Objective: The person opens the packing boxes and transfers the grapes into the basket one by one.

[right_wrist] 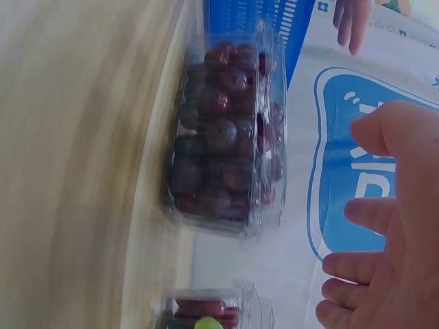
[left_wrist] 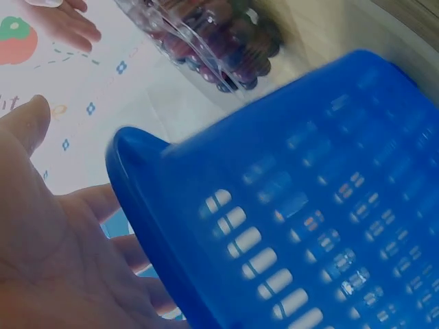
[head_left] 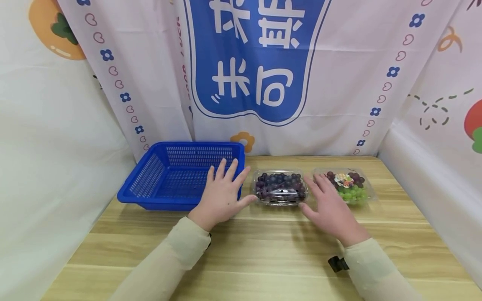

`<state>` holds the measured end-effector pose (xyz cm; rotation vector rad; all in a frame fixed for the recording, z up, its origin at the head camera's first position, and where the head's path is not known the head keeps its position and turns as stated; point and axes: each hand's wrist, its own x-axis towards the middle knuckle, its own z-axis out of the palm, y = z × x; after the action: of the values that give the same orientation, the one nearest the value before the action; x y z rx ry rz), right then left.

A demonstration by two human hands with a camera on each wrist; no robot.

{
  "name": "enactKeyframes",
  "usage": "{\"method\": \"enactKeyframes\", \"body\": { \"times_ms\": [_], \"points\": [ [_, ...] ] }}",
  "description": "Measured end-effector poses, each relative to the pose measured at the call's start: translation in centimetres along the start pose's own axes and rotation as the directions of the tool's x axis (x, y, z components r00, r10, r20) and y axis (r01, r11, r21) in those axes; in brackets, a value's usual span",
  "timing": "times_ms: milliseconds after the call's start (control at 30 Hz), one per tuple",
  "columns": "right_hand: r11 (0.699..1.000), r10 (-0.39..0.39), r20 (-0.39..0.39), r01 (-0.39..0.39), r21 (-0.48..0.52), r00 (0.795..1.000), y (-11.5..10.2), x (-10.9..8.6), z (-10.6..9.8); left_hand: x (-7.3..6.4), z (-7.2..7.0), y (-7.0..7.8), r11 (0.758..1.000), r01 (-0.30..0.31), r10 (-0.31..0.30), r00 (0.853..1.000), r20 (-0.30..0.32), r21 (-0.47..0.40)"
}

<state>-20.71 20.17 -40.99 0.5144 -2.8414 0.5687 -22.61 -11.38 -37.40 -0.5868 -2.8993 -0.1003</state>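
My left hand (head_left: 223,196), fingers spread, hovers over the right end of a blue plastic basket (head_left: 129,189). In the left wrist view its fingers (left_wrist: 130,250) are behind the basket's rim; contact cannot be made out. A lidded clear plastic box of dark grapes (head_left: 280,187) stands between the two hands. My right hand (head_left: 333,211), fingers extended and thumb apart, is just right of that box and holds nothing. Partly behind it sits a second clear box (head_left: 352,192) with green and red grapes and a round sticker. The right wrist view shows the dark grapes (right_wrist: 219,130) through the plastic.
A wood-grain table (head_left: 263,259) carries everything. Behind it hangs a white printed cloth (head_left: 339,83) with a blue sign panel, close to the basket and boxes. White cloth walls (head_left: 49,146) flank both sides.
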Motion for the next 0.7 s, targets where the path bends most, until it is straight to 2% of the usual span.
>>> {"method": "enactKeyframes", "body": {
  "times_ms": [200,367,500,700],
  "points": [
    [0.999,-0.004,0.03,0.002,0.046,1.0,-0.6,0.1,0.9,0.8,0.3,1.3,0.999,-0.041,0.041,0.999,0.006,0.008],
    [0.998,0.024,0.049,-0.027,0.056,0.999,-0.8,0.4,1.9,1.6,0.6,2.5,0.995,-0.094,0.094,0.995,0.012,-0.02],
    [0.996,0.05,0.044,-0.053,0.074,0.998,-0.8,0.6,2.7,2.1,0.8,3.5,0.992,-0.124,0.124,0.992,0.025,0.004],
    [0.99,0.098,0.045,-0.102,0.096,0.994,-0.6,1.0,3.5,3.1,1.9,5.3,0.989,-0.141,0.139,0.989,0.057,0.037]
  ]
}}
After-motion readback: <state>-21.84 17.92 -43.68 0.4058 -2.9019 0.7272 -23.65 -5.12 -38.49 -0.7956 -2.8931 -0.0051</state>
